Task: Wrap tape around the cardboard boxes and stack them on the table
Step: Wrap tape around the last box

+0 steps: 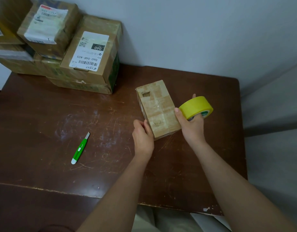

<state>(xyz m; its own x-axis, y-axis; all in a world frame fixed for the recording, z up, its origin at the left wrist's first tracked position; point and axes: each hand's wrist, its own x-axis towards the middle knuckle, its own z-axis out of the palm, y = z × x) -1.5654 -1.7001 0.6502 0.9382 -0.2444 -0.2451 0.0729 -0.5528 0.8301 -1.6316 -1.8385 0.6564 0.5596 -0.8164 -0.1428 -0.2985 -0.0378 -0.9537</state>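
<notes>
A small cardboard box lies on the brown surface — the left hand grips its near-left edge, the right hand holds a yellow tape roll just right of it; stacked boxes sit far-left of it.

- looks like a spare corner of a home or small office used for packing parcels; plain pale wall
- scuffed brown table with chipped edges; stacked cardboard boxes wearing shipping labels; green box cutter lying loose
</notes>
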